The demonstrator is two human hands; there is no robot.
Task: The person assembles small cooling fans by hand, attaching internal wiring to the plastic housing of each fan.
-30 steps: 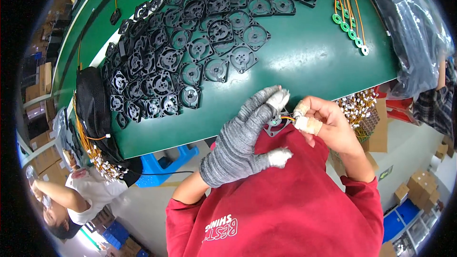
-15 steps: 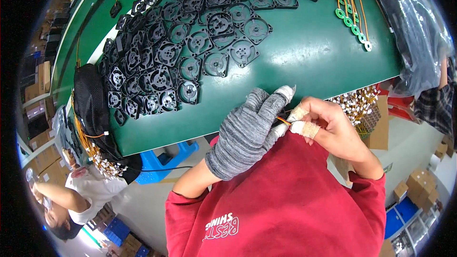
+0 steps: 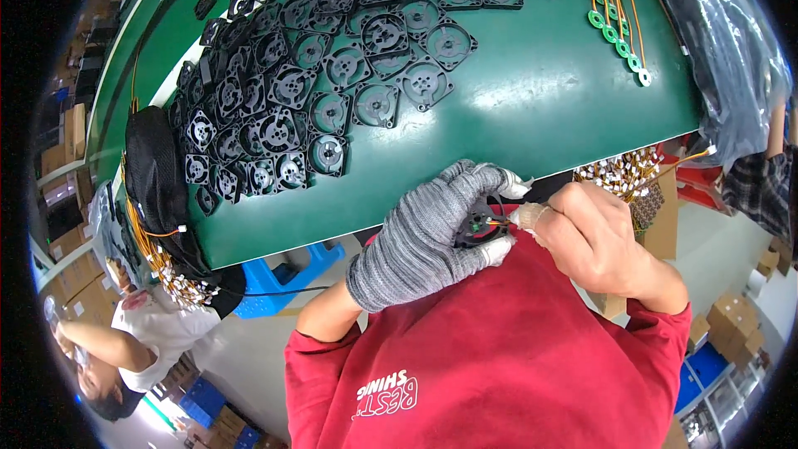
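My left hand (image 3: 428, 229), in a grey knit glove with pale fingertips, is closed round a black fan frame (image 3: 474, 234) in front of my red shirt. Part of the frame is hidden by the glove. A short length of orange wires (image 3: 497, 223) runs from the frame to my right hand (image 3: 592, 239). That hand is bare, with tape on its fingers, and it pinches the wires close to the frame's right side. Beyond it, an orange cable with a white connector (image 3: 709, 150) sticks out over the table's edge.
Many black fan frames (image 3: 376, 106) cover the left and middle of the green table (image 3: 532, 83). Green ring boards (image 3: 616, 40) on orange wires lie at the far right, beside clear plastic wrap (image 3: 723, 41). White-tipped cables (image 3: 619, 175) bunch below the edge. A blue stool (image 3: 287, 287) and another person (image 3: 141, 341) are at left.
My left hand has turned so the black fan frame now shows. My right hand has rolled over and moved slightly right, its fingers on the wires, and the cable end with the white connector has appeared.
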